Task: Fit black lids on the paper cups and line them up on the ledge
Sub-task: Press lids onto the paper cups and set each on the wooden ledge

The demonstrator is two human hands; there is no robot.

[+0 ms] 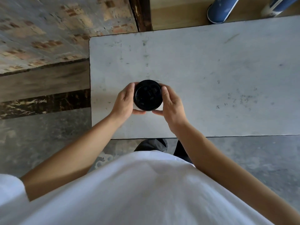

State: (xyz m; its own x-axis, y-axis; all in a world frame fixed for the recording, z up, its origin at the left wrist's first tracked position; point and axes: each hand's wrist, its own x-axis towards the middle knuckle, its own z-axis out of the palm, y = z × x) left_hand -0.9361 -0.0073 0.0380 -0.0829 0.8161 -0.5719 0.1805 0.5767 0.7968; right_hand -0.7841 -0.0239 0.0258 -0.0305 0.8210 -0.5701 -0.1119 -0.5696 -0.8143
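White shirt (146,192) closest, filling the bottom. Beyond it, scuffed grey table (211,70). Left hand (124,101) and right hand (172,104) cupped from either side toward the table's left edge, fingers curled round the black lid (147,95), likely pressing it home evenly. Cup hidden beneath lid and palms; seating impossible to judge. Blue tubes (219,10) cut off past the far edge; no obvious ledge.

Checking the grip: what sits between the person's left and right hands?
In the head view, a round black plastic lid fills the gap between the left hand and right hand; both hands' fingers curl round its rim.
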